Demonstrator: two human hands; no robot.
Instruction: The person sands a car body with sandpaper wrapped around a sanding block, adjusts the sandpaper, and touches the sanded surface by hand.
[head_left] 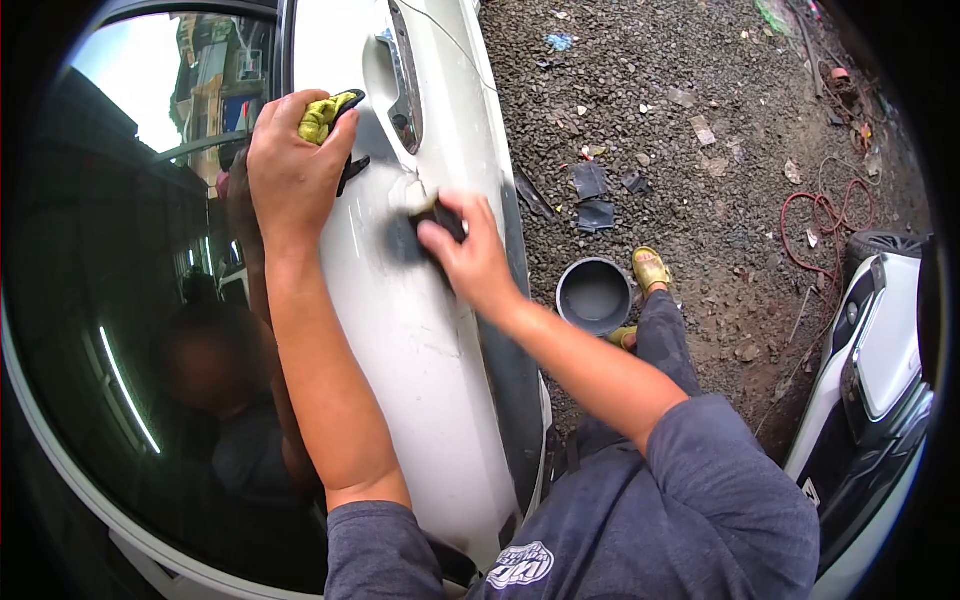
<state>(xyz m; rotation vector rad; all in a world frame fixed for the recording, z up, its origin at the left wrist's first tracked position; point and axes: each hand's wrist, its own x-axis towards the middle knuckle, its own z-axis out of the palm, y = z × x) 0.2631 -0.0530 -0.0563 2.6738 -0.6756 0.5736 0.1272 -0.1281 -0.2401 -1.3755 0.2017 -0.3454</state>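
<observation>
My left hand (295, 185) is closed around a crumpled yellow-green and black cloth (325, 117) at the lower edge of the car window. My right hand (475, 260), blurred by motion, grips a dark block (440, 220) pressed to the white car door (415, 350). Its exact kind is hard to make out. Around the block, the door panel has a grey, scuffed patch (375, 215). Just above lies the recessed door handle (395, 75).
A dark round bucket (594, 264) stands on gravel (690, 120) beside my foot (651, 268) in a yellow clog. To the right are a red hose (800, 205) and a detached car bumper (850, 350). The dark car window (140, 300) reflects the surroundings.
</observation>
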